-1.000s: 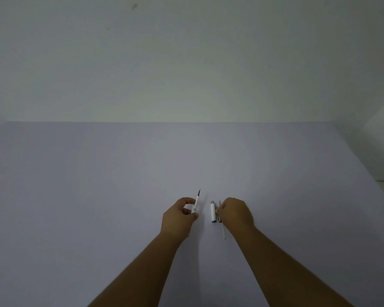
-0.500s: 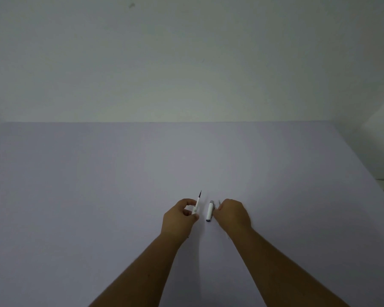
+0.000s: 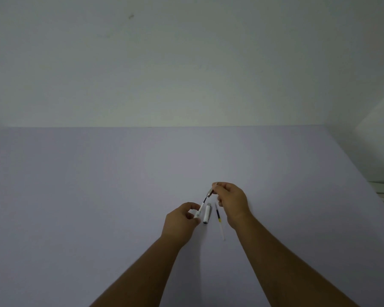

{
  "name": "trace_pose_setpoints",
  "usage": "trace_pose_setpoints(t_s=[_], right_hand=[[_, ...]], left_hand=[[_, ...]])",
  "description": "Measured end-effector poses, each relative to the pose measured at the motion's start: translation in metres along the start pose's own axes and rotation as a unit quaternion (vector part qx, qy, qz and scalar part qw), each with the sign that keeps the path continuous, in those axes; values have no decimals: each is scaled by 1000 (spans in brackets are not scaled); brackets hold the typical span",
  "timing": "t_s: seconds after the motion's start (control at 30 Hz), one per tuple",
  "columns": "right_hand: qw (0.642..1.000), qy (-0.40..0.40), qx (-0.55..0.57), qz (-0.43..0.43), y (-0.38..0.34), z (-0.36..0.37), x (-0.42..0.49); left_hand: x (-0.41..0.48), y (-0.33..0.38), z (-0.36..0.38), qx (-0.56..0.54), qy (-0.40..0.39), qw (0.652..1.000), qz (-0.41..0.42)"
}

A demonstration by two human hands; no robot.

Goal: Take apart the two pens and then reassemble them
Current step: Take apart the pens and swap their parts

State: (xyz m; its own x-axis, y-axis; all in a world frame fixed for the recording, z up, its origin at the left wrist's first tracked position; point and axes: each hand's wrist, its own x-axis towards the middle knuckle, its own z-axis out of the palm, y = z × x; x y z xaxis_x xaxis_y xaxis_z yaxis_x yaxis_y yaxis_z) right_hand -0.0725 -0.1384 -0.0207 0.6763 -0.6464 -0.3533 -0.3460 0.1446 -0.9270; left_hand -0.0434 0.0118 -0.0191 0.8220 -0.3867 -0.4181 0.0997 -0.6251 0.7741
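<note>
A white pen barrel (image 3: 198, 212) is pinched between the thumb and fingers of the left hand (image 3: 180, 220), tilted so that its far end points up and to the right. From that end a thin dark refill tip (image 3: 204, 199) sticks out. A small grey tip piece (image 3: 209, 192) is gripped between the thumb and forefinger of the right hand (image 3: 231, 201), which is raised a little above and beyond the left hand; the other fingers of that hand are curled loosely. The grey piece is held in line with the dark refill tip and appears to meet its end, though whether the two touch cannot be told.

Between the two hands, a second white barrel (image 3: 206, 213) with a grey far end is laid on the table (image 3: 98, 196), just beside the left hand's barrel. To its right, near the right wrist, a loose refill (image 3: 219, 220) is laid on the table, dark at its far end, yellow at the middle and pale toward the near end. The table surface is pale lilac and meets a plain light wall (image 3: 186, 63) at its far edge.
</note>
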Motion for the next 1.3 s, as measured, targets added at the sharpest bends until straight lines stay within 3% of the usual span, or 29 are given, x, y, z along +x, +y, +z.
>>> trace_pose_setpoints(t_s=[0.37, 0.53, 0.73, 0.9, 1.1, 1.23, 1.3], right_hand=[[994, -51, -91, -41, 2, -6, -8], [987, -112, -107, -35, 3, -5, -16], [983, -92, -159, -29, -4, -5, -20], [984, -152, -91, -18, -13, -6, -28], [982, -111, -148, -28, -21, -4, -34], [987, -142, -77, -10, -26, -7, -39], [986, -137, -97, -25, -26, -9, -39]], left_hand=[[-6, 0, 0, 2, -1, 1000, 8], [-8, 4, 0, -13, 14, 1000, 15], [-12, 10, -1, -6, 33, 999, 16], [-14, 18, -5, -5, 38, 999, 21], [-20, 24, -7, 1, 38, 998, 44], [-24, 27, -12, -20, 39, 998, 38], [-25, 30, -12, -10, 41, 998, 46]])
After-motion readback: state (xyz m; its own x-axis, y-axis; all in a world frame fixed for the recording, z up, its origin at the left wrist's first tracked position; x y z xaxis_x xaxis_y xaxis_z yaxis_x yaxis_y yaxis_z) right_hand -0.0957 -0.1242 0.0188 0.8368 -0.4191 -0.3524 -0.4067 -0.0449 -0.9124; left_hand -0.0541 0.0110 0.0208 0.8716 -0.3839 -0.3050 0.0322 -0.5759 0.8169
